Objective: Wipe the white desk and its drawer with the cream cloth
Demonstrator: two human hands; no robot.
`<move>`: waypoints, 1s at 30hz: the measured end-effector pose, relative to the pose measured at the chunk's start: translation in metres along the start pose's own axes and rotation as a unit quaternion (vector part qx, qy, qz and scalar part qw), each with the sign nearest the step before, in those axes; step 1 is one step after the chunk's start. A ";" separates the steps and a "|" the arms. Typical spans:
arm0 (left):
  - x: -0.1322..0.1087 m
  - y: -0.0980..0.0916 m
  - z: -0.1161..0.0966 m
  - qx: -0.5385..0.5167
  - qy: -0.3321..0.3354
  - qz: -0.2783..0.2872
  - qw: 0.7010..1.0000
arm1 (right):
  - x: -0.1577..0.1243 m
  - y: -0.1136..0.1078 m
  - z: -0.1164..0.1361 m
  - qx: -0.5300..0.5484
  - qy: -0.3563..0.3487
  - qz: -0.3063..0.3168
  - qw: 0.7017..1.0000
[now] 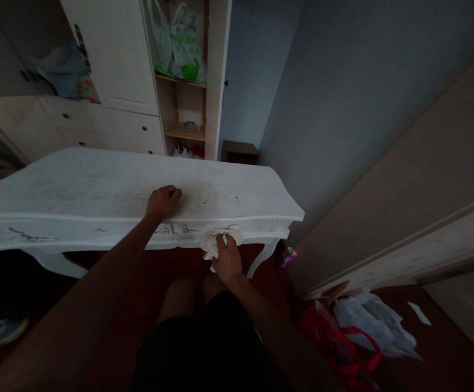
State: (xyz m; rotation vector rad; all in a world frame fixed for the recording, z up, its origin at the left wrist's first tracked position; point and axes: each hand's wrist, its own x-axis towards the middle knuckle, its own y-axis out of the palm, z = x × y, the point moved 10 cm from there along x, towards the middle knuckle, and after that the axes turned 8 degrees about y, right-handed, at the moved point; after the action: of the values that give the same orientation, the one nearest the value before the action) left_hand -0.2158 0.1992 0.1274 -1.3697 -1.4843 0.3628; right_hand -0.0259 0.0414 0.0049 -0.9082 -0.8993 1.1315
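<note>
My left hand point(164, 201) rests on the top of a white table point(110, 174), close to its front edge, with the fingers curled in and nothing visible in them. Brownish grime marks the tabletop around that hand. My right hand point(227, 260) grips a crumpled, off-white cloth point(209, 245) and presses it against the carved drawer front point(191, 228) under the tabletop. Part of the carving is hidden behind the cloth. Two small dark specks lie on the tabletop, right of my left hand.
Behind the table stands a white cabinet point(114, 60) with open shelves holding plastic bags point(185, 46). A small brown box-like piece point(240, 149) is by the grey wall. A white plastic bag point(373, 321) and a red bag point(322, 326) lie on the red floor at right.
</note>
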 end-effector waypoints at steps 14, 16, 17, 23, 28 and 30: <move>-0.001 -0.006 0.000 -0.068 -0.005 -0.020 0.997 | 0.002 -0.067 0.074 0.128 -0.178 -0.048 0.975; -0.001 -0.004 0.002 -0.071 -0.011 -0.019 0.997 | 0.011 -0.108 0.050 0.153 -0.154 -0.107 0.970; -0.001 -0.003 0.003 -0.073 -0.013 -0.017 0.997 | 0.017 -0.133 0.037 0.166 -0.142 -0.155 0.963; 0.000 0.001 0.004 -0.073 -0.007 -0.009 0.997 | 0.073 -0.245 -0.008 0.107 -0.144 -0.331 0.926; -0.001 0.000 0.004 -0.080 -0.013 -0.005 0.997 | 0.126 -0.224 -0.017 -0.013 -0.171 -0.240 0.956; -0.001 -0.001 0.005 -0.086 -0.019 -0.007 0.996 | 0.139 -0.181 -0.021 -0.069 -0.180 -0.133 0.972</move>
State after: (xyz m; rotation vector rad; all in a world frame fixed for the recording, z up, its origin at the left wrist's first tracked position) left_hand -0.2205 0.1994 0.1259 -1.4937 -1.5853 0.2579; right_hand 0.0806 0.1418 0.1818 -0.6751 -1.3692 1.0242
